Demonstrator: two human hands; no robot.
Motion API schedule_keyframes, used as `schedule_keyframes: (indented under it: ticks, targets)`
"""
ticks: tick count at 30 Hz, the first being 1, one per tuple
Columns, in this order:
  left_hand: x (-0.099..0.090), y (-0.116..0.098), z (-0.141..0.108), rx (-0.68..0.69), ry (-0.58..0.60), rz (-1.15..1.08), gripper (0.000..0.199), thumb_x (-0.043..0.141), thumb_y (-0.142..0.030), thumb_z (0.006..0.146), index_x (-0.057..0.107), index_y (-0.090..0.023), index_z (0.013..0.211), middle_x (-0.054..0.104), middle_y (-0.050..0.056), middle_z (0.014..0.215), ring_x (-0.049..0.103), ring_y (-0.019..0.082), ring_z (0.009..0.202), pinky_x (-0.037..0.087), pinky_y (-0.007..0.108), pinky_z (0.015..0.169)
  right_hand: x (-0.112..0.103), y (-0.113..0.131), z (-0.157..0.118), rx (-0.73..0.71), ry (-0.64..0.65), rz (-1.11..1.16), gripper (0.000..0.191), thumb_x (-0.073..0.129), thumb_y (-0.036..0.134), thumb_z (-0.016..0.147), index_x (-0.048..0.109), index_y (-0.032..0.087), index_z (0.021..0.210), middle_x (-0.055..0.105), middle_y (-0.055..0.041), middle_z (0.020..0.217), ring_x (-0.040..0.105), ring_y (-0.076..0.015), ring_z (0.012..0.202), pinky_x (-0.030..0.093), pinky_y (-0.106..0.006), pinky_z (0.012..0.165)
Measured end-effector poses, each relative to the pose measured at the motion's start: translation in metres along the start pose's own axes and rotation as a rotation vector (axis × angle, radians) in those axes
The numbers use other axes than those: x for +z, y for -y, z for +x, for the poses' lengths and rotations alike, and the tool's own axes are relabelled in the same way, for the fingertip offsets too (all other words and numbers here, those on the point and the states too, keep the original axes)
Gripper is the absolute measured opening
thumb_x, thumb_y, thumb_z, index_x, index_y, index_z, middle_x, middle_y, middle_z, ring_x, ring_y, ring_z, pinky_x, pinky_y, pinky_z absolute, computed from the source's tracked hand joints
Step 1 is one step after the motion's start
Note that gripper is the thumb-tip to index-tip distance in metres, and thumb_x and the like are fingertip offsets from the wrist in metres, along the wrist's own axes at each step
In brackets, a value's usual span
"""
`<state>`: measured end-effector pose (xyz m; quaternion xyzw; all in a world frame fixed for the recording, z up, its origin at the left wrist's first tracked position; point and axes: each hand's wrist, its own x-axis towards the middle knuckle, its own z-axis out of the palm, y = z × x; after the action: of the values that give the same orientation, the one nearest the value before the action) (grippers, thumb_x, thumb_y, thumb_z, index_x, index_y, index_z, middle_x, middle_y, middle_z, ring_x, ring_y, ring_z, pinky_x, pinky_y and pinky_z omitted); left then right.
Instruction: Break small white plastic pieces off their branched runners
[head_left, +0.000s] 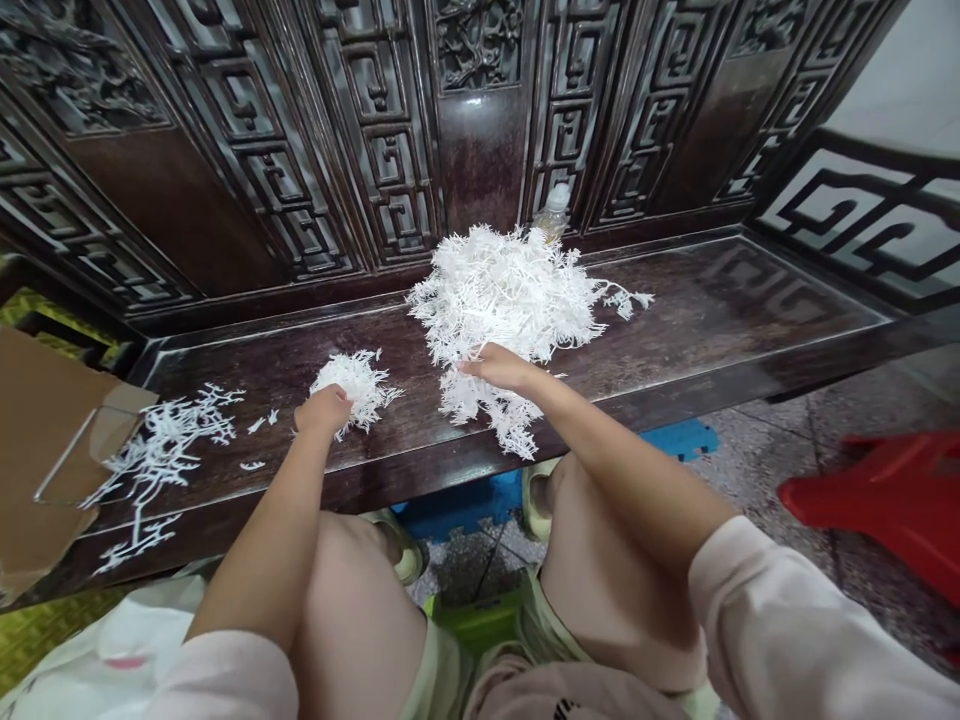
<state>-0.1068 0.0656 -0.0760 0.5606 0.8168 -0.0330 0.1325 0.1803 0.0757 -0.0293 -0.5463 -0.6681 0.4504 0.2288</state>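
Observation:
A large heap of white, finely branched pieces (510, 285) lies on the dark wooden bench (675, 320). My right hand (495, 366) is closed at the heap's front edge, its fingers on a white branched piece; more strands hang toward the bench's front edge. To the left, my left hand (322, 410) is closed at the near side of a smaller white bunch (360, 388), with thumb and fingers together on it. Thicker white branching stems (172, 440) lie further left, with a few loose bits beside them.
A cardboard piece (45, 450) stands at the far left. Behind the heap is a clear bottle (553, 212) against the carved wooden backrest (480, 150). A red plastic stool (885, 500) is on the floor at right, and a blue mat (465, 505) lies under the bench.

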Motion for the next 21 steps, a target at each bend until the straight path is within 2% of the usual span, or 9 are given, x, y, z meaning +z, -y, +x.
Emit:
schedule_keyframes:
  ticks: [2, 5, 7, 11, 13, 16, 21]
  targets:
    - [-0.002, -0.001, -0.002, -0.034, -0.056, -0.004, 0.03, 0.045, -0.039, 0.071, 0.056, -0.022, 0.093, 0.061, 0.012, 0.098, 0.055, 0.03, 0.092, 0.036, 0.041, 0.075, 0.003, 0.001, 0.0, -0.039, 0.024, -0.005, 0.03, 0.056, 0.041, 0.066, 0.058, 0.012, 0.076, 0.06, -0.0062, 0.078, 0.052, -0.0163, 0.074, 0.036, -0.025, 0.067]
    - [-0.007, -0.014, -0.01, -0.056, -0.104, -0.101, 0.041, 0.043, -0.045, 0.072, 0.049, -0.019, 0.104, 0.059, 0.015, 0.098, 0.055, 0.031, 0.09, 0.037, 0.041, 0.073, 0.006, 0.005, -0.003, -0.084, 0.048, -0.027, 0.028, 0.054, 0.039, 0.068, 0.057, 0.012, 0.076, 0.06, -0.0062, 0.077, 0.052, -0.0162, 0.074, 0.036, -0.025, 0.068]
    - [-0.009, -0.03, -0.021, 0.035, 0.003, -0.259, 0.044, 0.039, -0.05, 0.073, 0.05, -0.017, 0.1, 0.06, 0.013, 0.09, 0.056, 0.028, 0.084, 0.039, 0.037, 0.069, 0.009, 0.007, -0.004, -0.087, 0.04, -0.045, 0.028, 0.054, 0.039, 0.068, 0.057, 0.012, 0.074, 0.059, -0.0056, 0.076, 0.052, -0.0157, 0.073, 0.036, -0.025, 0.068]
    - [-0.009, -0.066, -0.049, 0.387, 0.405, -0.698, 0.051, 0.029, -0.06, 0.074, 0.054, -0.016, 0.08, 0.053, 0.002, 0.064, 0.052, 0.016, 0.061, 0.04, 0.028, 0.061, 0.017, 0.01, -0.007, -0.109, 0.05, -0.084, 0.027, 0.052, 0.039, 0.067, 0.056, 0.012, 0.071, 0.057, -0.0026, 0.069, 0.049, -0.0128, 0.066, 0.035, -0.023, 0.063]
    - [-0.009, -0.078, -0.061, 0.503, 0.475, -0.793, 0.048, 0.036, -0.06, 0.071, 0.055, -0.015, 0.071, 0.048, -0.001, 0.058, 0.047, 0.012, 0.055, 0.038, 0.026, 0.06, 0.02, 0.01, -0.007, -0.136, 0.089, -0.099, 0.025, 0.049, 0.037, 0.069, 0.055, 0.012, 0.068, 0.055, -0.0008, 0.064, 0.047, -0.011, 0.061, 0.034, -0.022, 0.06]
    - [-0.01, -0.084, -0.07, 0.601, 0.44, -0.789, 0.037, 0.049, -0.05, 0.068, 0.053, -0.015, 0.059, 0.046, -0.002, 0.054, 0.041, 0.01, 0.053, 0.033, 0.024, 0.057, 0.023, 0.01, -0.008, -0.167, 0.121, -0.117, 0.024, 0.046, 0.033, 0.071, 0.054, 0.012, 0.066, 0.052, 0.0006, 0.06, 0.044, -0.0094, 0.057, 0.032, -0.021, 0.057]
    - [-0.013, -0.083, -0.069, 0.612, 0.362, -0.79, 0.026, 0.05, -0.036, 0.069, 0.054, -0.015, 0.055, 0.05, -0.002, 0.056, 0.042, 0.011, 0.058, 0.03, 0.025, 0.061, 0.027, 0.012, -0.009, -0.166, 0.038, -0.239, 0.021, 0.046, 0.03, 0.072, 0.054, 0.013, 0.064, 0.051, 0.0005, 0.058, 0.044, -0.0091, 0.058, 0.03, -0.02, 0.056]
